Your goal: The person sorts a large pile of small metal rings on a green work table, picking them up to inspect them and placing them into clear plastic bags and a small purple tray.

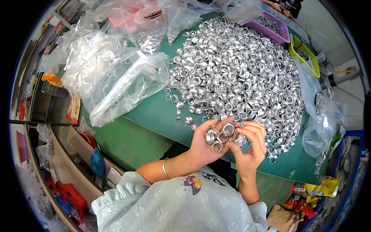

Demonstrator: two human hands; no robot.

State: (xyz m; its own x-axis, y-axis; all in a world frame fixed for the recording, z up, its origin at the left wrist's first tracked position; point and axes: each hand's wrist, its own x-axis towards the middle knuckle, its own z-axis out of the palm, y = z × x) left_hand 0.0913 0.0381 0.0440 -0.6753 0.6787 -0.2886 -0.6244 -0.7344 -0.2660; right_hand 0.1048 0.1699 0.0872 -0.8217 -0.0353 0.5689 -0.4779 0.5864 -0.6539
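Left hand (205, 141): grip cupped around several silver rings (217, 136).
Right hand (249, 145): grip pinching one ring (240, 139).
Ring pile (235, 73): just beyond, on green worktop (154, 116).

Pile of metal rings (235, 73) sits mid-tabletop (154, 116), spreading to its right edge. Plastic bags (112, 73) lie left of the pile — more bags behind it. Two trays (288, 38) at the far right corner, behind the pile. Both hands (228, 141) at the near edge, just before the pile — left hand (205, 143) holds several rings, right hand (251, 149) touching it.
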